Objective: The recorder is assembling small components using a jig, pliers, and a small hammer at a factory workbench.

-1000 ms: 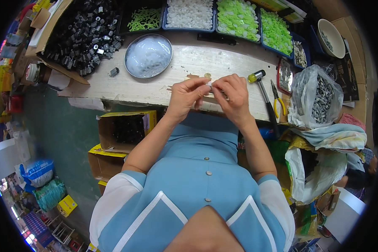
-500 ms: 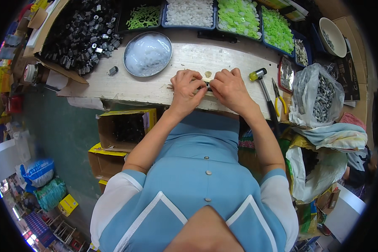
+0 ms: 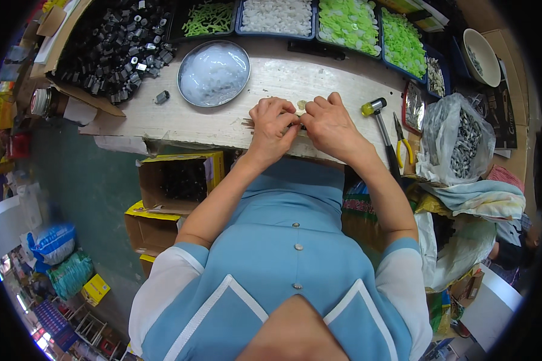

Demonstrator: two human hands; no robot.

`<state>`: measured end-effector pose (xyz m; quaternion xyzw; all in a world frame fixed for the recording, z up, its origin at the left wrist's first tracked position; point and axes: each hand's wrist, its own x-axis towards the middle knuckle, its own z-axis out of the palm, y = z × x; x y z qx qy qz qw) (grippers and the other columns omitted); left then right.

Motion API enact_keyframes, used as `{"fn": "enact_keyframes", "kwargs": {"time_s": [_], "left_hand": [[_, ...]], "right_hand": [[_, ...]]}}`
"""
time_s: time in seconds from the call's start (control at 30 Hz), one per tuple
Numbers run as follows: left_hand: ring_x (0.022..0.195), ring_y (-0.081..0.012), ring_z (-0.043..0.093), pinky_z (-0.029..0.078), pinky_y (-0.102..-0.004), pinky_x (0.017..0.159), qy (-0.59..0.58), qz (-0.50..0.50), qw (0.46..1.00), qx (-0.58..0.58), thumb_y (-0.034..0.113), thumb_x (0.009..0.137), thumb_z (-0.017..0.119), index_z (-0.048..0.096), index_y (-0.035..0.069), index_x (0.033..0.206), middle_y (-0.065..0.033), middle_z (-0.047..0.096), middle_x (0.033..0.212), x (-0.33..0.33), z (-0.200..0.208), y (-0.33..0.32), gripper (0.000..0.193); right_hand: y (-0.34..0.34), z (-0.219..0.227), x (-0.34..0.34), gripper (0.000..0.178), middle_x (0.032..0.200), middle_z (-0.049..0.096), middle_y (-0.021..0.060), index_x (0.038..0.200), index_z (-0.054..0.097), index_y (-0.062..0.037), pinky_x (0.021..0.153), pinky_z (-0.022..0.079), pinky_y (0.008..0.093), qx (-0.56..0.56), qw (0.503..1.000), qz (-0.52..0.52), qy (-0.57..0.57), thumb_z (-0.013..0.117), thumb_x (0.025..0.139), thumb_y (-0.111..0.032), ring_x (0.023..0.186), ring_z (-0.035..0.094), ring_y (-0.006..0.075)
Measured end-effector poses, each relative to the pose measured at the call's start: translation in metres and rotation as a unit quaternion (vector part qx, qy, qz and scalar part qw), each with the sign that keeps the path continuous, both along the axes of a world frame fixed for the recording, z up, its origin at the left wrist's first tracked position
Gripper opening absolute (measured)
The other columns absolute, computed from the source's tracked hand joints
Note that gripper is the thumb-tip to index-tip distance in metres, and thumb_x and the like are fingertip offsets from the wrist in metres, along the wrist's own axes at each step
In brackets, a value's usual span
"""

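My left hand (image 3: 275, 129) and my right hand (image 3: 330, 127) meet over the front edge of the pale workbench (image 3: 183, 129). Both are closed, fingertips pinched together around something small that they hide almost wholly. Beyond them lies a round metal dish (image 3: 214, 73) holding a whitish, glossy substance. One dark block-shaped part (image 3: 162, 97) sits alone to the left of the dish. To the right of my right hand are a hammer (image 3: 384, 129) with a yellow-and-black head and pliers (image 3: 403, 144) with yellow grips.
A carton of black parts (image 3: 111, 57) stands at the back left. Along the back are trays of green sticks (image 3: 208, 19), white pieces (image 3: 277, 17), and green pieces (image 3: 349, 25). At right sit a plastic bag of grey metal parts (image 3: 464, 141) and a cream bowl (image 3: 481, 57). Open boxes (image 3: 174, 180) stand below.
My hands have drawn closer together, and the small dark part that showed between the fingertips is now mostly covered. My right hand has turned slightly inward. The view has shifted a little.
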<state>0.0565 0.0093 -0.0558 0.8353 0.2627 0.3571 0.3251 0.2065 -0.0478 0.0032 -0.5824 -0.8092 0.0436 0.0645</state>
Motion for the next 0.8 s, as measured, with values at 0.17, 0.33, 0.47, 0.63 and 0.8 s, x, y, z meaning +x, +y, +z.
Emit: {"fn": "enact_keyframes", "kwargs": {"time_s": [0.17, 0.33, 0.47, 0.63, 0.8], "left_hand": [[0.097, -0.0213, 0.046, 0.030, -0.0347, 0.083, -0.001, 0.002, 1.000, -0.001, 0.006, 0.063, 0.065, 0.061, 0.008, 0.076, -0.0017, 0.056, 0.094, 0.001, 0.002, -0.001, 0.013], [0.097, -0.0214, 0.044, 0.027, -0.0355, 0.084, 0.002, -0.009, 1.000, -0.017, 0.008, 0.064, 0.065, 0.061, 0.009, 0.074, -0.0010, 0.054, 0.092, 0.000, -0.002, 0.000, 0.011], [0.097, -0.0211, 0.044, 0.028, -0.0342, 0.085, 0.044, 0.003, 0.998, -0.046, 0.012, 0.065, 0.067, 0.063, 0.010, 0.079, -0.0009, 0.054, 0.094, 0.000, 0.006, -0.001, 0.014], [0.097, -0.0207, 0.042, 0.026, -0.0350, 0.085, 0.070, 0.014, 0.997, -0.007, 0.014, 0.065, 0.069, 0.066, 0.013, 0.085, -0.0003, 0.053, 0.093, 0.006, 0.008, 0.000, 0.020], [0.094, -0.0199, 0.043, 0.026, -0.0352, 0.082, 0.104, 0.009, 0.994, 0.007, 0.016, 0.064, 0.070, 0.069, 0.016, 0.080, 0.0001, 0.053, 0.090, 0.009, 0.008, 0.002, 0.016]], "right_hand": [[0.002, -0.002, -0.006, 0.005, 0.075, 0.056, 0.0081, 0.069, 0.061, -0.0060, 0.073, 0.035, 0.0361, 0.005, 1.000, -0.003, -0.006, 0.058, 0.066, -0.007, 0.077, 0.052, 0.0221], [-0.002, -0.006, 0.012, 0.004, 0.074, 0.056, 0.0059, 0.071, 0.062, -0.0079, 0.071, 0.035, 0.0366, -0.008, 0.999, -0.027, 0.038, 0.059, 0.068, -0.008, 0.077, 0.053, 0.0227], [-0.024, 0.004, 0.052, 0.005, 0.074, 0.054, 0.0061, 0.076, 0.060, -0.0052, 0.065, 0.039, 0.0338, 0.092, 0.977, -0.113, 0.155, 0.063, 0.074, -0.008, 0.074, 0.054, 0.0238], [-0.084, 0.038, 0.138, 0.011, 0.077, 0.058, 0.0118, 0.083, 0.062, -0.0027, 0.064, 0.045, 0.0343, 0.147, 0.920, -0.314, 0.184, 0.061, 0.075, -0.010, 0.071, 0.057, 0.0271], [-0.163, 0.040, 0.238, 0.015, 0.085, 0.060, 0.0140, 0.089, 0.063, -0.0086, 0.071, 0.046, 0.0400, 0.204, 0.820, -0.521, -0.116, 0.054, 0.082, -0.018, 0.080, 0.059, 0.0315]]}}
